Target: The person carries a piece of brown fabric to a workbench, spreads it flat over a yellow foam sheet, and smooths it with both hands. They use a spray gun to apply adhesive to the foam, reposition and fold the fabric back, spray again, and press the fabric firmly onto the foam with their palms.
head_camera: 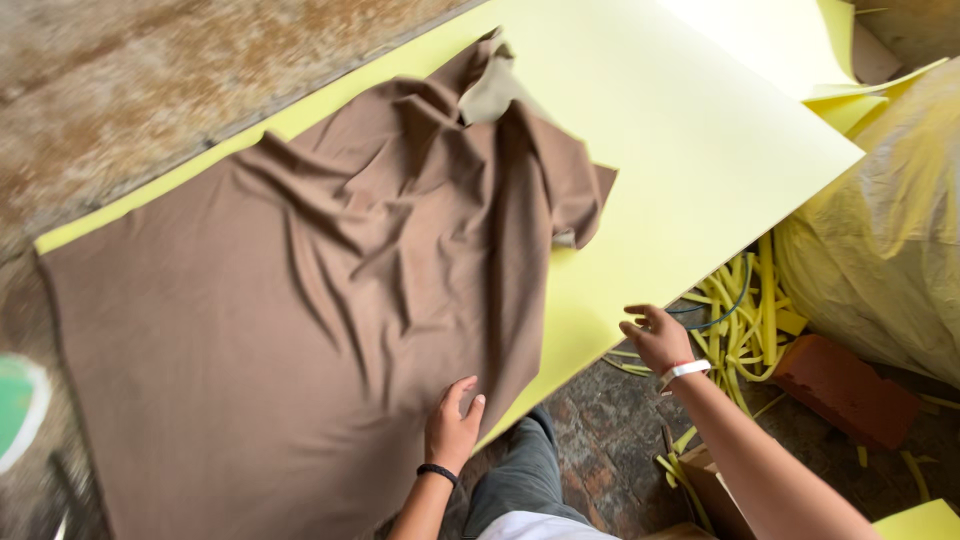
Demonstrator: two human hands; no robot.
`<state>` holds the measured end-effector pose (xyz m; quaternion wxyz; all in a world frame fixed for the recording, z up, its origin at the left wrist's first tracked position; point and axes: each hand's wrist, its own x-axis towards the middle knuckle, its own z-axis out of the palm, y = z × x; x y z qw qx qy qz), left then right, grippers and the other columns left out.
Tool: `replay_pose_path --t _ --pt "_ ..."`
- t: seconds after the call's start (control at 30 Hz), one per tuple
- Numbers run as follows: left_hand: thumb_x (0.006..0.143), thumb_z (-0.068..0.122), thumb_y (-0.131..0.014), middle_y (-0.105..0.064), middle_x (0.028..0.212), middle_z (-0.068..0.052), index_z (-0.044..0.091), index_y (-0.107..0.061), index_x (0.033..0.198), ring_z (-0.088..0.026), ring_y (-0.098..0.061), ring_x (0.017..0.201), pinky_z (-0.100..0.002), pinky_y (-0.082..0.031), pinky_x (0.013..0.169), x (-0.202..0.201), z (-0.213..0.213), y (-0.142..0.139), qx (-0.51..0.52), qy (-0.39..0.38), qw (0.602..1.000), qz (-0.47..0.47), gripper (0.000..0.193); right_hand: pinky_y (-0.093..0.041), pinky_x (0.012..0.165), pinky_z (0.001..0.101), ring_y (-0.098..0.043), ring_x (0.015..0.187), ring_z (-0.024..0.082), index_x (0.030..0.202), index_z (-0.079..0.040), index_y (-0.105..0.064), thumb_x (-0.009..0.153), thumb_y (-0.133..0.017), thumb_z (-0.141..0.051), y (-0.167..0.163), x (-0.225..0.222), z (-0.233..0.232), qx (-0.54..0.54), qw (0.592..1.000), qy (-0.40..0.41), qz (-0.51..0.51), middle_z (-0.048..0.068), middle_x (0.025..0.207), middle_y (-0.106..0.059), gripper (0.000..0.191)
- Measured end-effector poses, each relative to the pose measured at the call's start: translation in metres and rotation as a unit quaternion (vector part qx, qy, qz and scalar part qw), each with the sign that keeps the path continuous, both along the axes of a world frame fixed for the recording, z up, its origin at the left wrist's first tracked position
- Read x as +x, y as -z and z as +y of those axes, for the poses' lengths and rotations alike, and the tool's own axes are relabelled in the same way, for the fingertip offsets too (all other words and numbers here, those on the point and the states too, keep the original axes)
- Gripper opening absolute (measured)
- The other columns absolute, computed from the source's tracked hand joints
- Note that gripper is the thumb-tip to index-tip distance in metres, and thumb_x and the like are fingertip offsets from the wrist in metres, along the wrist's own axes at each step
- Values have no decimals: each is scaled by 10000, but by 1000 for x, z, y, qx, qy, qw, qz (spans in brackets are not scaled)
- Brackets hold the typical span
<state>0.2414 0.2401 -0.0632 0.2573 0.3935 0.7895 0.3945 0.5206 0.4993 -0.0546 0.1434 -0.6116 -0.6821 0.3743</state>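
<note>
A wrinkled brown cloth (300,300) lies spread over a large pale yellow foam sheet (680,140). My left hand (452,425), with a black band on the wrist, rests flat on the cloth's near edge, fingers apart. Off to the right, my right hand (658,338) wears a white wristband and touches the near edge of the yellow sheet with loosely curled fingers that hold nothing. The cloth is bunched and folded over at its far right corner (500,90).
Yellow foam strips (745,320) lie in a heap on the stone floor at the right, beside a red brick (845,390) and a large plastic-wrapped bundle (890,250). More yellow sheets (800,40) lie at the top right. A green-and-white object (18,405) shows at the left edge.
</note>
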Motion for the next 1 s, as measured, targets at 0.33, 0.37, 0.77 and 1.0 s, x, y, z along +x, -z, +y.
replay_pose_path --t 0.33,0.37,0.77,1.0 --pt "967 124 -684 -769 888 -98 47 -715 1147 -137 -740 779 -274 -591 713 64 268 1 58 51 971 -226 199 -504 965 451 -616 1188 329 1436 -160 -567 893 -692 -253 17 -78 275 94 985 -117 -88 141 1374 -627 564" --pt "961 125 -696 -773 871 -101 50 -720 1154 -143 -748 775 -276 -588 706 67 289 -3 30 60 978 -200 208 -501 953 451 -599 1179 346 1443 -120 -547 865 -726 -283 22 -91 294 106 979 -135 -107 166 1335 -616 626" --pt "716 -34 -740 -664 1151 -211 34 -605 1304 -372 -625 1083 -480 -531 877 111 542 -50 42 -58 964 257 608 -502 815 416 -600 870 260 856 -42 -640 978 -630 -86 81 -105 446 -516 704 -210 441 103 880 -655 130" --pt "904 39 -710 -701 882 -77 71 -669 986 -251 -697 786 -381 -573 675 175 605 -107 131 -128 937 299 97 -502 681 342 -626 770 198 958 -26 -670 986 -665 -34 22 -60 541 -628 645 -223 374 78 870 -686 29"
